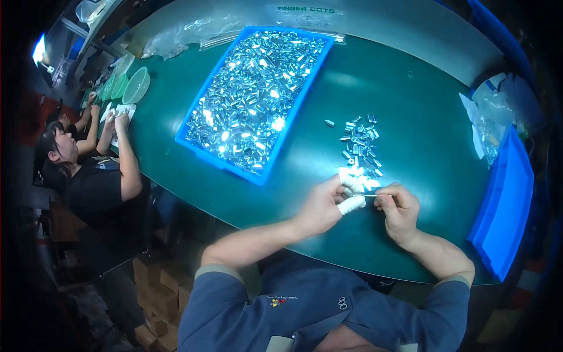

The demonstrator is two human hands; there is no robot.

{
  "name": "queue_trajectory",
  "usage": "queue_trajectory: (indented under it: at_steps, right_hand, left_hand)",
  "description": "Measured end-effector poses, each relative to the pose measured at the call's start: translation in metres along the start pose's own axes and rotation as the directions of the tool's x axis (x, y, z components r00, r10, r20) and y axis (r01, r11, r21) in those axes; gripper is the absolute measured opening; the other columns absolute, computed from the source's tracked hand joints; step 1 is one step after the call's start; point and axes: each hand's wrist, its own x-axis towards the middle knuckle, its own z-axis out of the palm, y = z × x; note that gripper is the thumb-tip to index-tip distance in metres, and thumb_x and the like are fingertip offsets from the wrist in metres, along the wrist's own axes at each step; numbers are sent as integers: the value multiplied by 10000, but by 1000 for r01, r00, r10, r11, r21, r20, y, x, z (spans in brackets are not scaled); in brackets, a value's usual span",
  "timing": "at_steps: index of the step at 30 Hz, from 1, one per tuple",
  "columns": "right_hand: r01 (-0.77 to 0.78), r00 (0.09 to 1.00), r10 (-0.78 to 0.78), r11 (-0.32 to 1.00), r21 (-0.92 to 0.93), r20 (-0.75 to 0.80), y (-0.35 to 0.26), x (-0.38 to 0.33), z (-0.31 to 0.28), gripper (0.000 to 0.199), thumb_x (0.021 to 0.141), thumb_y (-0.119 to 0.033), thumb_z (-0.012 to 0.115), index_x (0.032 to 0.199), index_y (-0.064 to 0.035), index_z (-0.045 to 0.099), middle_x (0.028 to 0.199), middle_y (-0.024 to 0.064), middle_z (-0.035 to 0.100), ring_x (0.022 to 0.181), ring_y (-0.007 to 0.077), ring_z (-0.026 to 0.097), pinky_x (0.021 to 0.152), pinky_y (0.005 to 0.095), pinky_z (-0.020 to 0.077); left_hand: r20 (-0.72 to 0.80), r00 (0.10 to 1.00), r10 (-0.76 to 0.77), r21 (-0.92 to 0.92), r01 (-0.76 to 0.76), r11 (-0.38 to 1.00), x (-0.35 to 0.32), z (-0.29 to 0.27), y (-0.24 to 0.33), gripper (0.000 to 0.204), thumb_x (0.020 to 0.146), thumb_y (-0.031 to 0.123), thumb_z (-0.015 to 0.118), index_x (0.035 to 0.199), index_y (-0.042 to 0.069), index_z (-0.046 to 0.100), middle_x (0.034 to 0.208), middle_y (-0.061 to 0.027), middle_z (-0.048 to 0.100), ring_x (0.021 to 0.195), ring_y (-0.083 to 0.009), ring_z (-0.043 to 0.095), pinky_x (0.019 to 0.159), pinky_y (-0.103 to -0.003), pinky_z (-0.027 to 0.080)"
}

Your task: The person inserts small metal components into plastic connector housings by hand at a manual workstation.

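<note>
My left hand (322, 205) wears white finger covers on its thumb and fingers. Its fingertips close around the left end of a thin metal rod (371, 195); whether a small part sits between them is too small to tell. From the right, my right hand (401, 212) pinches the rod's other end between bare thumb and forefinger. Just beyond both hands, a loose pile of small shiny metal cylinders (362, 141) lies on the green table (410, 88). Beyond my left hand, a blue tray (295, 117) is filled with many similar metal pieces.
At the right edge leans another blue tray (504, 202), near clear plastic bags (492, 117). More plastic packaging (170, 44) lies along the back. A co-worker (88, 164) sits at the left, by green bowls (137, 85). Cardboard boxes (158, 287) stand below the table.
</note>
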Motion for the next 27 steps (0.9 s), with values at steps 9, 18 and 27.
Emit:
queue_trajectory:
  at_steps: [9,18,27]
  right_hand:
    - [229,973,-228,957,-181,21,-7,7,-5,86,954,-74,687,905,-4,676,748,96,671,642,187,647,576,307,502]
    - [131,990,-112,960,-249,89,-9,9,-7,310,1029,-187,596,784,-4,651,667,64,642,567,134,601,533,277,457]
    - [-46,977,67,993,-109,204,-10,22,-6,252,993,-215,666,869,3,680,731,92,670,601,143,611,549,314,473]
  left_hand:
    - [118,985,125,174,-145,974,7,-8,2,186,1015,133,638,1135,-2,682,936,-70,734,843,-120,692,771,-285,572]
    - [101,951,293,404,-308,861,6,-6,-6,185,965,121,699,1113,10,702,935,-70,745,807,-132,690,737,-292,558]
    - [63,915,399,408,-388,827,7,1,-9,239,914,128,761,1116,13,705,920,-107,743,835,-171,718,718,-310,558]
